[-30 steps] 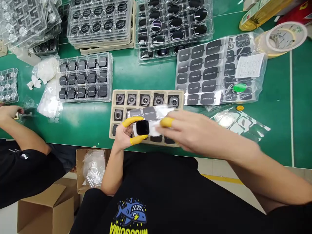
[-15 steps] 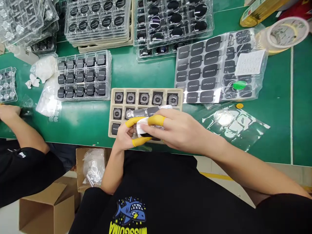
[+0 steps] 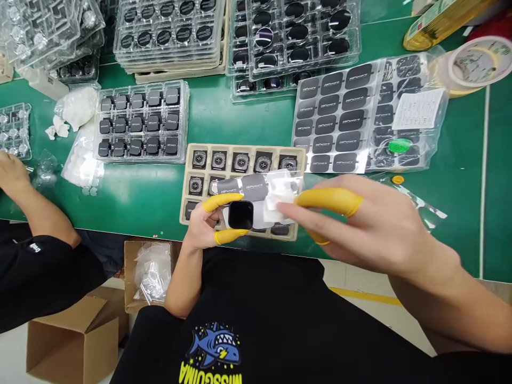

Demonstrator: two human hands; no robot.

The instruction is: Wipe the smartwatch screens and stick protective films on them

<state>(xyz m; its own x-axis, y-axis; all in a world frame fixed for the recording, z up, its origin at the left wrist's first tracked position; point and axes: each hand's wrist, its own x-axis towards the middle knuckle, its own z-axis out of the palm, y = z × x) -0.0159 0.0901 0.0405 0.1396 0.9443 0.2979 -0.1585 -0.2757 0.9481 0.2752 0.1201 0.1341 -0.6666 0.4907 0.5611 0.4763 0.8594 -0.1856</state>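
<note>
My left hand [image 3: 208, 221], with yellow finger covers, pinches a black square watch face [image 3: 240, 215] by its edges over the front of a beige tray [image 3: 184, 200]. Between the fingers of my right hand [image 3: 360, 229] is a crumpled white cloth [image 3: 279, 196], to the right of the watch. A strip of grey labelled stickers [image 3: 255, 186] lies across the tray, just beyond the watch. Watches showing their round sensor backs [image 3: 241, 161] sit in the tray's far compartments. Some front compartments are hidden by my hands and the strip.
Left of the tray stands a clear tray of black square pieces [image 3: 136, 124]. Sticker sheets [image 3: 334, 120] and a tape roll [image 3: 480, 61] lie at the right. Stacked trays [image 3: 168, 40] line the back. Another person's hand [image 3: 14, 173] is at the left.
My right hand has moved right with the white cloth, off the watch, whose black face is now uncovered. My left hand keeps its hold. The view has shifted slightly.
</note>
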